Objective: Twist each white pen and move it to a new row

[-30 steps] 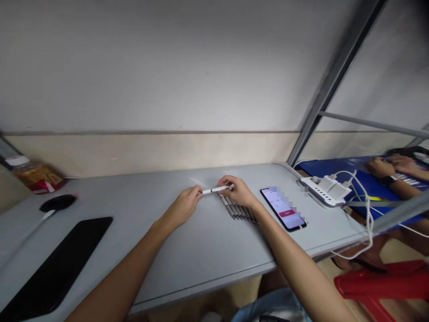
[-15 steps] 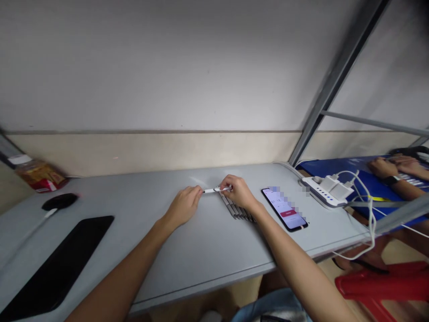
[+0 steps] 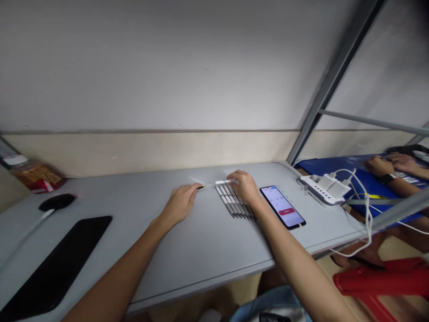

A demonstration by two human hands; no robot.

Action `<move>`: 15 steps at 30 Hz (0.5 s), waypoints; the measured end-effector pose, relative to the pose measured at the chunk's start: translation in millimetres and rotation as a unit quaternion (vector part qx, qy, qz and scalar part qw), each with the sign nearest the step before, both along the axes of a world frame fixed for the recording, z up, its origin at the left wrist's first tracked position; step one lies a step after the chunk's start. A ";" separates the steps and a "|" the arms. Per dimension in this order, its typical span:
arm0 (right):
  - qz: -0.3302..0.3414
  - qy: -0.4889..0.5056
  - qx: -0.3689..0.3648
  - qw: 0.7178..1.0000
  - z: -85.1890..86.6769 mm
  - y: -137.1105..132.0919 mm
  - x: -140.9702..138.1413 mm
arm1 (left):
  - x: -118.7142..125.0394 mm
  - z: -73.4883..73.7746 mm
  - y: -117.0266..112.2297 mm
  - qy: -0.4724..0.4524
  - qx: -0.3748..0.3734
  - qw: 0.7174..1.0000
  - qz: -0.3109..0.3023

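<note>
Refill (image 3: 202, 187) pinched tight in left hand (image 3: 181, 203) fingertips, apart from tube (image 3: 222, 182). Right hand (image 3: 246, 185) fingers closed on tube, by pens (image 3: 236, 206).

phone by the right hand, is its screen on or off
On: the phone lies face up on the table beside the right hand, its screen lit white with a red bar.

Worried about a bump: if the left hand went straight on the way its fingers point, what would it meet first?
Most likely the white pen barrel pinched by the right hand, just beyond the thin rod that the left hand holds. Depth is unclear, so it might pass above it.
</note>
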State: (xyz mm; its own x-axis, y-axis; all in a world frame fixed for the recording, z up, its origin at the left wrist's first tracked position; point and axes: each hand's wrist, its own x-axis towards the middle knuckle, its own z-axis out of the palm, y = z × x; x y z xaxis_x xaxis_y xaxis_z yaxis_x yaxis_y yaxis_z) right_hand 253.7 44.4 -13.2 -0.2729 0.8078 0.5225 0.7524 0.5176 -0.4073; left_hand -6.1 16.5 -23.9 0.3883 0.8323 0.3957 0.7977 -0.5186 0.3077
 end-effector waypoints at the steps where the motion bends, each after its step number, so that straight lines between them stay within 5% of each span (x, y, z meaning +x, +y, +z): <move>1: 0.002 -0.002 -0.001 1.000 -0.2 0.0 0.0 | 0.4 -0.5 0.1 0.004 0.000 1.000 -0.002; 15: 0.143 0.068 -0.019 0.987 -7.7 -7.2 -25.4 | 8.2 -2.2 -7.1 0.019 -0.033 0.999 -0.003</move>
